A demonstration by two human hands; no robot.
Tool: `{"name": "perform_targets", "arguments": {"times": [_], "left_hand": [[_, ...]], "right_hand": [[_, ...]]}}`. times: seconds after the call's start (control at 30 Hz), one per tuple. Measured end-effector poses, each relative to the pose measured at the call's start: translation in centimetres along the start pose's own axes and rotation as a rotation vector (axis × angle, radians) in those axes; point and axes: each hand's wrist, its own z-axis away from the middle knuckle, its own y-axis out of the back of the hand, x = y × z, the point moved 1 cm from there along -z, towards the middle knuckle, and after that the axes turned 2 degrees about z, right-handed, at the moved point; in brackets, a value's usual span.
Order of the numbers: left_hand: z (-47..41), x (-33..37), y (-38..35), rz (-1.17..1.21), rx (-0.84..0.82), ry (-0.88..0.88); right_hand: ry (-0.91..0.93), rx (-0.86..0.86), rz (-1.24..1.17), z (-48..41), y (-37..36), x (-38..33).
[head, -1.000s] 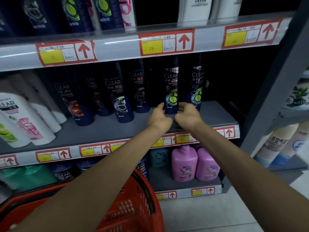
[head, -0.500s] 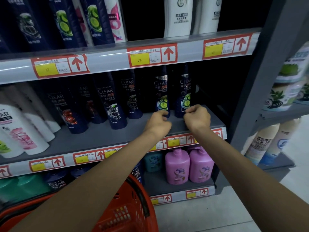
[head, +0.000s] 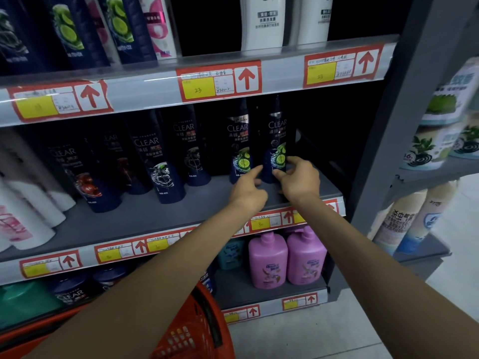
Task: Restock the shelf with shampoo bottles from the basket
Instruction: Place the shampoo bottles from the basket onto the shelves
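Right hand (head: 298, 180): up on the middle shelf (head: 155, 216), thumb and fingers pinching the lower part of the end lime CLEAR bottle (head: 276, 141).
Left hand (head: 246, 194): right alongside, index finger stretched out, its tip at that bottle's lower left edge; other fingers tucked under, and I cannot tell whether they grip anything.
End lime CLEAR bottle: upright, last on the right in the dark-blue row, set towards the back of the shelf.
Neighbour lime bottle (head: 239, 151): upright just to its left, base partly hidden by the left hand.
Red basket (head: 197, 332): low down, under the left forearm; contents out of sight.
Pink bottles (head: 268, 260): two, side by side on the shelf below.
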Motion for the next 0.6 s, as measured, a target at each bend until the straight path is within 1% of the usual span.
{"name": "perform_targets", "arguments": {"times": [0.07, 0.23, 0.3, 0.37, 0.5, 0.6], "left_hand": [[0.0, -0.1, 0.0, -0.023, 0.087, -0.025], [0.4, -0.7, 1.0, -0.054, 0.395, -0.024], [0.3, -0.9, 1.7, -0.073, 0.488, -0.027], [-0.2, -1.2, 2.4, -0.114, 0.51, -0.002], [-1.3, -2.0, 2.7, -0.247, 0.467, 0.089], [-1.8, -2.2, 2.4, -0.265, 0.476, 0.103]], "right_hand": [[0.011, 0.029, 0.032, -0.1, 0.0, -0.1], [-0.002, 0.077, 0.062, -0.4, -0.6, -0.4], [-0.003, 0.081, 0.06, -0.4, -1.0, -0.5], [-0.005, 0.082, 0.069, -0.5, -1.2, -0.6], [-0.006, 0.101, 0.088, -0.4, -1.7, -0.9], [-0.004, 0.116, 0.091, -0.6, -2.0, -0.9]]}}
